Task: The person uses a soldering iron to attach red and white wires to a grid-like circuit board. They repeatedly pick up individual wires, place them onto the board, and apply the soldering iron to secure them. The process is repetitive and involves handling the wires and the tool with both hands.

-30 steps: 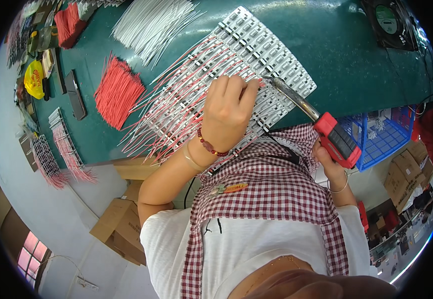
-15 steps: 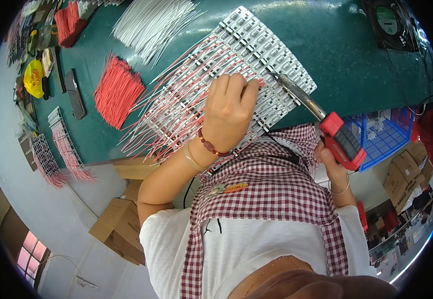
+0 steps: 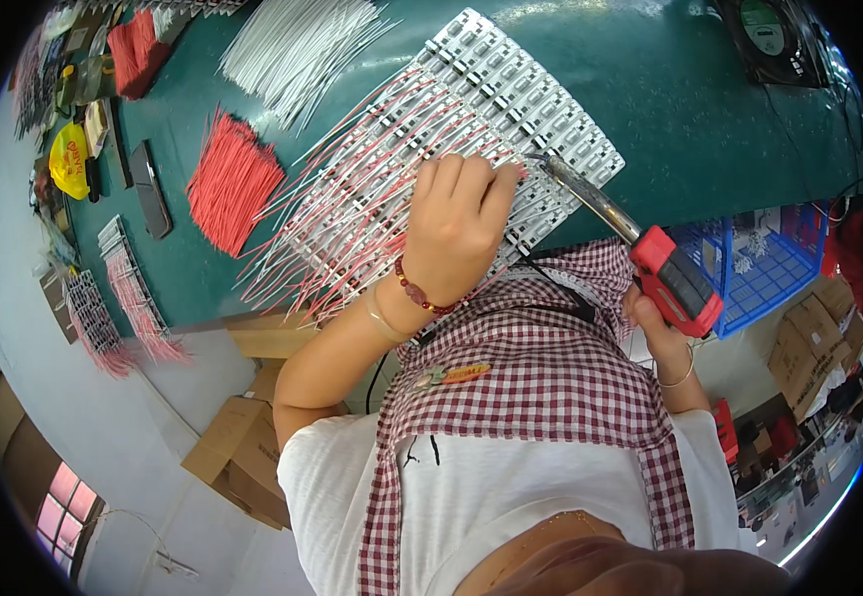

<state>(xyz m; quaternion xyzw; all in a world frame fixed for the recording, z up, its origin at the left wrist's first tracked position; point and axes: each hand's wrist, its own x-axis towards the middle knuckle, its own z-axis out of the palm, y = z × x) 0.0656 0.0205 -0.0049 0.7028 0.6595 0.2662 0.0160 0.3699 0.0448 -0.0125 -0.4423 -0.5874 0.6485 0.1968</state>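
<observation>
A panel of small white circuit boards (image 3: 562, 124) lies at an angle on the bench, with rows of red and white wires trailing off its left side. My left hand (image 3: 459, 214) is over the panel, its fingertips pinched on a thin red wire whose end shows just beyond them. In my right hand (image 3: 658, 328), partly hidden behind the handle, is a red and black soldering gun (image 3: 675, 280). Its metal barrel points up and left, and the tip is at the panel, close to my left fingertips. Whether the tip touches the wire cannot be made out.
Bundles of red wires (image 3: 235, 184) and white wires (image 3: 297, 55) lie left of and beyond the panel. A phone (image 3: 150, 189) and two wired strips (image 3: 135, 283) are farther left. A black fan (image 3: 771, 42) stands far right; a blue crate (image 3: 764, 278) sits by the bench's right edge.
The soldering gun's tip has come slightly left and down, nearer my left fingertips. My left hand has barely moved and keeps its pinch.
</observation>
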